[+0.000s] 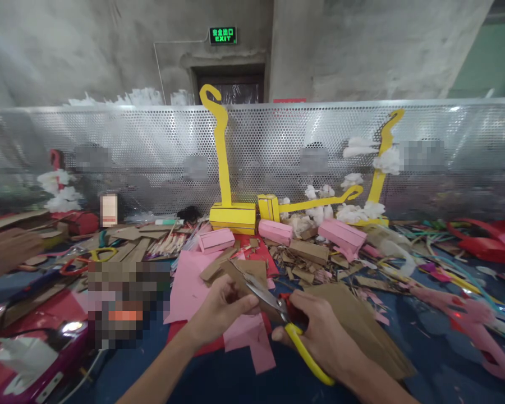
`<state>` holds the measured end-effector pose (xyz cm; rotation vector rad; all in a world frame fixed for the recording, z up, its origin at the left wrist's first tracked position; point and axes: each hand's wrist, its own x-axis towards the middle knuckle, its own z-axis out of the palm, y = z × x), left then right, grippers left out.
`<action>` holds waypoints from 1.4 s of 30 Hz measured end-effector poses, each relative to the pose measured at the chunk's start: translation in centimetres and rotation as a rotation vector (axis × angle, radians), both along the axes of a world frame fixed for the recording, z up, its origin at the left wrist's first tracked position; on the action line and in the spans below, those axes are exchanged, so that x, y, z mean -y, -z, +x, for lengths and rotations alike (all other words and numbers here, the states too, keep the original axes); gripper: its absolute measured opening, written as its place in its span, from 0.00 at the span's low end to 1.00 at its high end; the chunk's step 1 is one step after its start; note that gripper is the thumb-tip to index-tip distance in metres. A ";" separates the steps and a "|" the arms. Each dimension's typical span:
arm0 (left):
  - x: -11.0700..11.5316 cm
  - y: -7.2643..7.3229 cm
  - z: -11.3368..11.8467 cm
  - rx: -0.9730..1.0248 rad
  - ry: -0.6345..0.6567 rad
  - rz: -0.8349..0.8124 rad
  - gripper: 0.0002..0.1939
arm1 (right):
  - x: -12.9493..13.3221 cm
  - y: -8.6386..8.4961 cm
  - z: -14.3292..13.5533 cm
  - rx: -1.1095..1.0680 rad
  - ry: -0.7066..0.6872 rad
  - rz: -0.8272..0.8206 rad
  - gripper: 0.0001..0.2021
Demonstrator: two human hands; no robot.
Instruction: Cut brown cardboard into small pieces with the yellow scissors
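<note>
My right hand [324,331] is wrapped round a pair of scissors [295,339] with a yellow handle loop and a red part near the fingers. Its metal blades point up and left, parted, at a brown cardboard piece [258,270]. Thumb and fingers of my left hand [221,311] pinch the near left edge of that cardboard, close to the blades. Beneath both hands lie pink paper sheets [189,280], one with a cut-out shape, over red paper [212,343]. A larger cardboard sheet [353,320] lies under my right forearm.
Yellow hooked figures [221,163] and pink paper boxes [216,239] stand behind cardboard scraps [305,261]. A pink glue gun [467,314] lies at right, a white plug [25,356] at left. Another person's hand [10,249] is at far left. A perforated metal screen [160,140] closes the back.
</note>
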<state>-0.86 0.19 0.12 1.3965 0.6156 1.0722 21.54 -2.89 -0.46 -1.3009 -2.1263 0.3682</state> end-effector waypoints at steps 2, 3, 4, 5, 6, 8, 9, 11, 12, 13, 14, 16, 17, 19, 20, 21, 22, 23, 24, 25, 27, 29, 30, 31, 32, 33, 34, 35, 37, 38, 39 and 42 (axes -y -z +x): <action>0.1 0.0 0.1 -0.019 -0.003 0.026 0.14 | 0.1 -0.1 -0.1 0.004 0.009 0.024 0.20; 0.1 -0.1 0.2 -0.032 -0.007 0.039 0.14 | 0.1 -0.1 -0.1 0.005 0.014 0.033 0.19; 0.2 -0.2 0.3 -0.047 -0.013 0.052 0.14 | 0.2 -0.2 -0.2 0.005 0.018 0.037 0.18; 0.3 -0.3 0.4 -0.060 -0.020 0.063 0.14 | 0.2 -0.2 -0.2 0.007 0.022 0.036 0.18; 0.4 -0.4 0.5 -0.067 -0.031 0.075 0.13 | 0.3 -0.3 -0.3 0.010 0.027 0.034 0.18; 0.5 -0.6 0.7 -0.074 -0.042 0.092 0.12 | 0.4 -0.4 -0.3 0.017 0.027 0.032 0.17; 0.6 -0.6 0.7 -0.076 -0.038 0.094 0.12 | 0.4 -0.5 -0.3 0.019 0.029 0.031 0.18; 0.6 -0.6 0.7 -0.066 -0.012 0.080 0.12 | 0.4 -0.5 -0.3 0.019 0.031 0.039 0.18; 0.5 -0.5 0.7 -0.056 0.005 0.067 0.12 | 0.4 -0.4 -0.3 0.018 0.030 0.046 0.19; 0.5 -0.4 0.7 -0.042 0.019 0.055 0.12 | 0.3 -0.3 -0.3 0.015 0.028 0.053 0.20; 0.4 -0.1 0.6 -0.026 0.029 0.046 0.12 | 0.3 -0.2 -0.3 0.012 0.021 0.059 0.20; 0.2 0.4 0.5 0.002 0.041 0.039 0.12 | 0.2 0.0 -0.3 0.001 0.004 0.066 0.21; 0.2 0.6 0.4 0.011 0.046 0.038 0.12 | 0.1 0.1 -0.3 -0.007 -0.002 0.066 0.21; 0.1 0.9 0.3 0.017 0.053 0.033 0.13 | 0.0 0.3 -0.2 -0.030 -0.017 0.064 0.22; 0.1 0.9 0.2 0.016 0.056 0.025 0.13 | 0.0 0.4 -0.2 -0.041 -0.025 0.058 0.22; 0.1 1.0 0.2 0.014 0.058 0.017 0.13 | -0.1 0.5 -0.2 -0.053 -0.033 0.050 0.23; 0.1 0.9 0.2 0.016 0.058 0.010 0.14 | -0.1 0.6 -0.1 -0.063 -0.041 0.035 0.23; 0.1 0.9 0.2 0.021 0.059 0.004 0.14 | -0.1 0.7 -0.1 -0.072 -0.047 0.016 0.23; 0.1 0.9 0.1 0.027 0.062 0.001 0.14 | -0.1 0.8 -0.1 -0.078 -0.049 -0.003 0.24; 0.1 0.9 0.1 0.032 0.067 -0.001 0.14 | -0.2 0.8 -0.1 -0.080 -0.048 -0.018 0.24; 0.1 0.9 0.1 0.030 0.066 -0.001 0.14 | -0.2 0.8 -0.1 -0.072 -0.037 -0.017 0.24; 0.0 0.9 0.1 0.011 0.045 0.004 0.14 | -0.1 0.6 -0.2 -0.048 -0.012 0.017 0.22; 0.0 0.9 0.2 -0.001 0.029 0.012 0.14 | 0.0 0.4 -0.3 -0.034 0.003 0.034 0.21; 0.1 0.8 0.2 -0.020 0.010 0.023 0.14 | 0.1 0.2 -0.4 -0.023 0.017 0.044 0.19; 0.1 0.7 0.3 -0.048 -0.009 0.043 0.14 | 0.2 0.0 -0.5 -0.015 0.029 0.049 0.18; 0.1 0.7 0.5 -0.084 -0.022 0.070 0.14 | 0.2 -0.2 -0.6 -0.009 0.042 0.051 0.17; 0.2 0.6 0.6 -0.118 -0.032 0.101 0.14 | 0.3 -0.3 -0.7 -0.006 0.056 0.054 0.16; 0.2 0.6 0.7 -0.146 -0.035 0.131 0.14 | 0.4 -0.4 -0.8 -0.004 0.071 0.059 0.16; 0.2 0.8 0.9 -0.172 -0.038 0.176 0.13 | 0.5 -0.5 -0.9 0.000 0.095 0.069 0.16; 0.2 0.9 0.9 -0.172 -0.034 0.184 0.13 | 0.5 -0.5 -0.9 0.002 0.099 0.071 0.16; 0.2 1.0 0.9 -0.168 -0.033 0.179 0.13 | 0.5 -0.5 -0.9 0.004 0.099 0.074 0.15; 0.1 1.3 1.0 -0.164 -0.030 0.150 0.14 | 0.5 -0.5 -0.8 0.005 0.091 0.087 0.15</action>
